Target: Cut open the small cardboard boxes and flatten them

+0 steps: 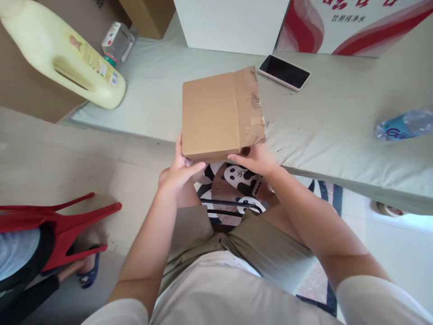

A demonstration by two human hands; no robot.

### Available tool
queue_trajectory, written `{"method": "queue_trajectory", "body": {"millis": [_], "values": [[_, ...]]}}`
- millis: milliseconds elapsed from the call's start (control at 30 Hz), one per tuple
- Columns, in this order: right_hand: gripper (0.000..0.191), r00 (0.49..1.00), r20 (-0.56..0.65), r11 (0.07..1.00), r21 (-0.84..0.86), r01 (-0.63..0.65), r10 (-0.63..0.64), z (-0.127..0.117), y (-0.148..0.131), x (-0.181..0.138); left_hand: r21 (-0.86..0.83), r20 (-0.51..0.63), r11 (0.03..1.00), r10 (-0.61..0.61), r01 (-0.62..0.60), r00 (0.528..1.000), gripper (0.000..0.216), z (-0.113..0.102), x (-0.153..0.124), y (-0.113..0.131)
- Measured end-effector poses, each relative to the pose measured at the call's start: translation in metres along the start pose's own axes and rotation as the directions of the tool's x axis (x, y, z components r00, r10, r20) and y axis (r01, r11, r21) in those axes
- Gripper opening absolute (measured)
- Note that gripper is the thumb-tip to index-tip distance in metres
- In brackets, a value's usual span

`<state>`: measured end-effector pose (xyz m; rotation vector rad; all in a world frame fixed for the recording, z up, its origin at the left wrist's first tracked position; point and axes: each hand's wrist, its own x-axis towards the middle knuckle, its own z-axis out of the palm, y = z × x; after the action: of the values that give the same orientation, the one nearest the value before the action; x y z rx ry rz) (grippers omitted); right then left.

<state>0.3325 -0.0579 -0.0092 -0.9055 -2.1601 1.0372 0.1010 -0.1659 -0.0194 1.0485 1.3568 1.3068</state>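
A small brown cardboard box (211, 115) rests at the near edge of a pale grey-green table (338, 131), one torn flap with tape lying open on its right side. My left hand (178, 169) grips the box's near left corner. My right hand (254, 158) holds the near right corner, fingers under the flap's edge. My lap and a panda-pattern seat (237, 178) lie just below the box.
A large yellow jug (64, 56) lies on its side at the far left beside a small clear jar (117, 43). A phone (284, 72) lies face up behind the box, a water bottle (404, 124) at right. Another person sits on a red chair (64, 225) at lower left.
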Motion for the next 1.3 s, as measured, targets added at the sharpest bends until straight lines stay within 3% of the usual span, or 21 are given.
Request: {"method": "queue_trajectory", "body": {"millis": [67,167,267,400,533,633,833,1000,1133,1200,1300], "values": [[0.054,0.994,-0.106,1.0,0.014,-0.011,0.013,-0.002,-0.004,-0.002,-0.005,-0.046,0.999,-0.052,0.052,0.998,0.099,0.004,-0.001,-0.008],[0.054,0.97,-0.229,0.982,0.182,-0.04,0.082,-0.008,-0.007,-0.006,-0.174,-0.1,0.981,-0.104,0.086,0.989,0.092,0.009,0.002,-0.007],[0.05,0.95,-0.238,0.916,0.389,-0.097,0.202,-0.013,-0.001,-0.007,-0.333,-0.091,0.936,-0.154,0.116,0.984,0.074,0.013,0.004,0.003],[0.045,0.916,-0.242,0.861,0.477,-0.175,0.32,-0.015,0.016,0.001,-0.403,-0.103,0.908,-0.165,0.11,0.981,0.058,0.021,0.006,0.012],[0.031,0.829,-0.302,0.755,0.624,-0.202,0.471,-0.013,0.025,0.009,-0.36,-0.158,0.93,-0.134,0.069,0.978,0.064,0.027,0.009,0.01],[0.024,0.807,-0.294,0.679,0.714,-0.171,0.512,-0.011,0.026,0.011,-0.34,-0.129,0.939,-0.1,0.051,0.987,0.07,0.029,0.013,0.009],[0.031,0.82,-0.246,0.664,0.72,-0.201,0.516,-0.013,0.026,0.011,-0.261,-0.201,0.962,-0.136,0.081,0.97,0.071,0.026,0.017,0.017],[0.017,0.806,-0.244,0.651,0.728,-0.215,0.539,-0.009,0.017,0.014,-0.209,-0.299,0.976,-0.125,0.063,0.946,0.066,0.023,0.019,0.015],[0.01,0.787,-0.277,0.635,0.752,-0.179,0.551,-0.004,0.01,0.015,-0.171,-0.425,0.983,-0.129,0.06,0.896,0.06,0.019,0.022,0.007],[0.011,0.779,-0.294,0.634,0.755,-0.167,0.554,-0.005,0.01,0.015,-0.235,-0.436,0.969,-0.176,0.077,0.882,0.058,0.016,0.024,0.005],[0.017,0.768,-0.286,0.62,0.764,-0.178,0.573,-0.009,0.015,0.015,-0.405,-0.355,0.9,-0.318,0.162,0.879,0.035,0.011,0.027,0.005]]}}
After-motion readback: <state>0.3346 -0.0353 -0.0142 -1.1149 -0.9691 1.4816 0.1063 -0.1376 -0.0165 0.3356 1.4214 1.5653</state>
